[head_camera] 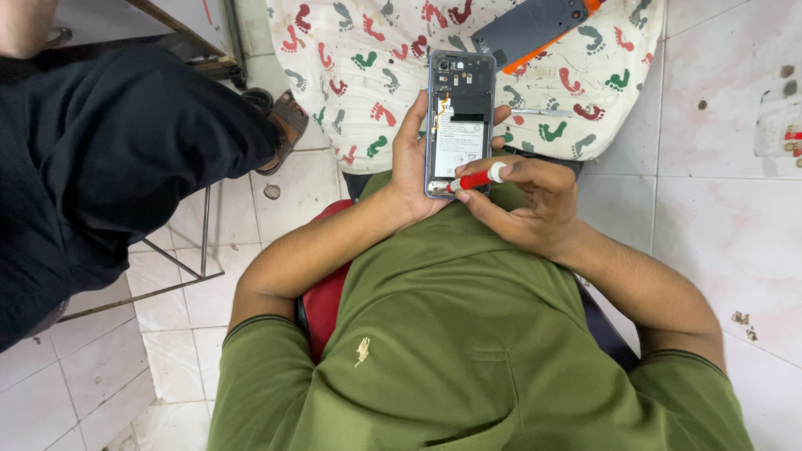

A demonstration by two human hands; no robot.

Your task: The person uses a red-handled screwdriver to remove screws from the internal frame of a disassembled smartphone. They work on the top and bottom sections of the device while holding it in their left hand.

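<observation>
Head view, looking straight down at the person's lap.

Left hand (411, 163): curled around a phone (459, 125) from its left side, palm under it, thumb along the left edge, fingertips showing at the right edge. A firm cradling grip, hand about half closed. The phone stands lengthwise away from the body, back cover off, its insides exposed: dark upper section with camera openings, a pale battery label in the middle, an orange flex strip at the upper left.

Right hand (526, 205): fingers pinched closed on a small screwdriver (476, 179) with a red handle and white end cap. Thumb and forefinger grip the handle; the other fingers are folded below. The tool lies nearly level, tip pointing left and meeting the phone's lower end near the bottom edge (exact contact point too small to tell).

Both hands sit just above the chest of a green shirt (468, 334), forearms coming in from either side.

Surroundings: beyond the phone lies a white cloth (368, 92) printed with coloured footprints. On it, at the top, a grey slab with an orange edge (530, 29), partly cut off by the frame. A thin metal tool (539, 111) lies on the cloth just right of the phone. Floor is pale tile (727, 209), stained in spots. At left, another person's leg in dark trousers (109, 159) with a brown sandal (288, 125), beside a metal frame.
</observation>
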